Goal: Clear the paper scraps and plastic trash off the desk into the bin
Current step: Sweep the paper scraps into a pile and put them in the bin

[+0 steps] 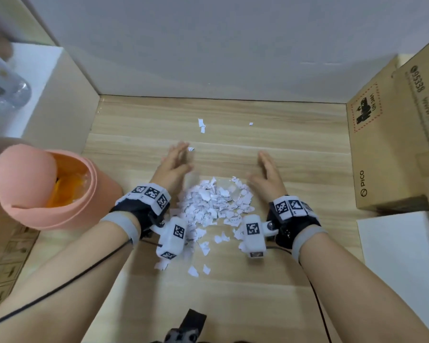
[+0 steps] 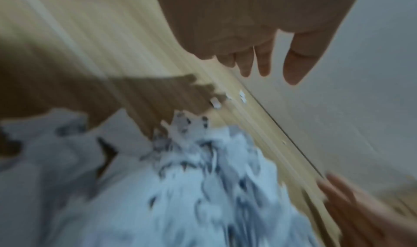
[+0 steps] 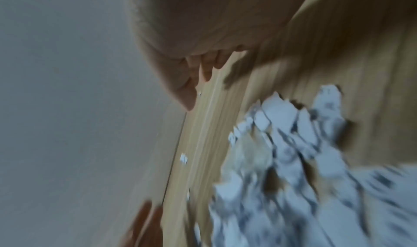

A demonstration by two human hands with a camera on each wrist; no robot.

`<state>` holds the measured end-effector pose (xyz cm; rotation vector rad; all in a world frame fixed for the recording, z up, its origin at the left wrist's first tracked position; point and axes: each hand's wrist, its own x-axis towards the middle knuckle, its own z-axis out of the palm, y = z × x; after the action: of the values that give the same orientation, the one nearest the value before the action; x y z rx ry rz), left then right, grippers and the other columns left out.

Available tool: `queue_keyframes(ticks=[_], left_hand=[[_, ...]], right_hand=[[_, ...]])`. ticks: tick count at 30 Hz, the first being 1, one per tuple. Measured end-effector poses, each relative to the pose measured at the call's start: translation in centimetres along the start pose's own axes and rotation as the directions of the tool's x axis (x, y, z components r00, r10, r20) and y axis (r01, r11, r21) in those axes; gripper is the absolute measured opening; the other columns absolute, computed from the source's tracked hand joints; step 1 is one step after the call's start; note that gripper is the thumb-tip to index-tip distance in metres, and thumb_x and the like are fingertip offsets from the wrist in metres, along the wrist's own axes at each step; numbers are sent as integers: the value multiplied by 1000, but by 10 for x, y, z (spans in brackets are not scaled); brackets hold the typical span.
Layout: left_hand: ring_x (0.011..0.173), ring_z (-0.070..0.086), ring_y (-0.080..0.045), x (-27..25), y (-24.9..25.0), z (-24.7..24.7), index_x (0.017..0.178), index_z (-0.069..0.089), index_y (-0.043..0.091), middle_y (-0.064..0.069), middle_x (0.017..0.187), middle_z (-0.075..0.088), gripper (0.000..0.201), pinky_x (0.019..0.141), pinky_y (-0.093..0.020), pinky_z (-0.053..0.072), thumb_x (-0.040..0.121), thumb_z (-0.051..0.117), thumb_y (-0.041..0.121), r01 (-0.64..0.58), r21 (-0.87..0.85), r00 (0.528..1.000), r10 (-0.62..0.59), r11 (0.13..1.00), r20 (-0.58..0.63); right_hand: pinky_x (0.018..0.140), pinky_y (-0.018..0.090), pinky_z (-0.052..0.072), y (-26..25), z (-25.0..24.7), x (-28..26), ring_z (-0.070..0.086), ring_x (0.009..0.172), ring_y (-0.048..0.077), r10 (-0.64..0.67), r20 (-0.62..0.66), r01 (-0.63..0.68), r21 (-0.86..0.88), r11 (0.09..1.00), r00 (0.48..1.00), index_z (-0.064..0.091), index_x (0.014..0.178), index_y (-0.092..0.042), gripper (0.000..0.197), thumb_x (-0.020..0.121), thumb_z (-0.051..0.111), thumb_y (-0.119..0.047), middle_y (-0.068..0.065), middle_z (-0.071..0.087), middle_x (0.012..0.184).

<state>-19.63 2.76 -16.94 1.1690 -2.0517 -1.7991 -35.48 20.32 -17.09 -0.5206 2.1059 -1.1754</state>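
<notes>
The desk (image 1: 295,134) is pale wood with a straight lengthwise grain. The paper scraps (image 1: 209,204) heaped at its middle are white with small dark printed marks. At the left the bin (image 1: 60,214) is salmon pink, with orange showing inside. The cardboard box (image 1: 391,134) at the right is brown with black lettering and a red dotted square. The far wall (image 1: 208,45) is plain grey.

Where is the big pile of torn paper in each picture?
Head: the pile of paper scraps lies mid-frame on the wooden desk, between the left hand and right hand.
Left wrist: the pile fills the lower middle, blurred.
Right wrist: the pile fills the lower right, blurred.
Shared landmark: the line where the desk meets the grey back wall.
</notes>
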Motion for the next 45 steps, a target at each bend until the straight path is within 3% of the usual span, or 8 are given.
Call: queue_keyframes(ticks=[4, 15, 25, 31, 34, 38, 41, 45], left_hand=[[145, -7, -9, 22, -6, -9, 145, 18, 23, 4, 158, 5, 61, 116, -37, -15, 92, 47, 26, 97, 125, 995, -98, 987, 0], [143, -10, -2, 128, 34, 19, 146, 14, 30, 10, 157, 2, 74, 111, -41, -22, 77, 23, 56, -94, 453, 946, -62, 887, 317], [141, -6, -5, 4, 5, 18, 145, 11, 26, 3, 156, 2, 57, 107, -22, -13, 93, 18, 48, -246, 500, 771, -144, 831, 620], [144, -2, -10, -54, -18, -4, 142, 27, 36, 12, 154, 14, 72, 118, -37, -6, 79, 56, 55, -69, 244, 890, -50, 967, 453], [132, -13, 6, -85, -28, -29, 146, 9, 30, 18, 146, 2, 104, 107, -20, -14, 65, 69, 57, -99, 286, 938, -6, 953, 346], [133, -35, -6, -117, -67, -53, 139, -26, 25, 12, 145, -32, 156, 110, -32, -22, 23, 53, 91, -169, 657, 914, -133, 735, 384], [125, -48, -20, -129, -77, -30, 124, -45, 24, 1, 132, -52, 151, 106, -47, -27, 36, 64, 81, -212, 814, 900, -218, 540, 378], [124, -46, -23, -123, -64, 14, 116, -48, 23, -5, 130, -52, 137, 103, -57, -23, 52, 60, 78, -193, 837, 931, -173, 512, 320]], right_hand=[[113, 31, -14, 3, -4, 25, -10, 143, 9, 52, 107, -34, -164, 986, 993, 11, 145, -18, 72, 88, 54, -18, -5, -1, 157], [113, 29, -12, -35, 0, 130, -6, 144, 12, -49, 250, 139, -355, 924, 967, 12, 145, -15, 66, 91, 49, -24, 0, 1, 157], [111, 22, -6, 0, 19, 10, 2, 135, -1, -110, 562, 345, -330, 879, 819, 23, 142, -20, 53, 94, 44, -28, -2, 14, 155], [120, 33, 4, 15, 20, -48, 9, 139, 4, -115, 502, 240, -190, 952, 857, 24, 141, -27, 70, 83, 63, -29, -13, 15, 149], [116, 36, -10, 25, 3, -64, -13, 143, 13, -136, 502, 356, -374, 857, 854, -2, 137, -38, 111, 62, 80, -37, -15, -9, 147], [110, 38, -20, 47, -2, -89, -37, 132, 18, 35, 513, 399, -708, 583, 858, -32, 129, -35, 145, 42, 83, -54, -3, -41, 138], [108, 44, -23, 55, 19, -101, -42, 127, 20, 55, 511, 433, -777, 457, 858, -42, 122, -31, 143, 46, 72, -68, 3, -47, 135], [108, 48, -23, 43, 45, -96, -43, 128, 21, 32, 464, 386, -771, 506, 885, -46, 120, -34, 136, 50, 62, -77, 2, -51, 132]])
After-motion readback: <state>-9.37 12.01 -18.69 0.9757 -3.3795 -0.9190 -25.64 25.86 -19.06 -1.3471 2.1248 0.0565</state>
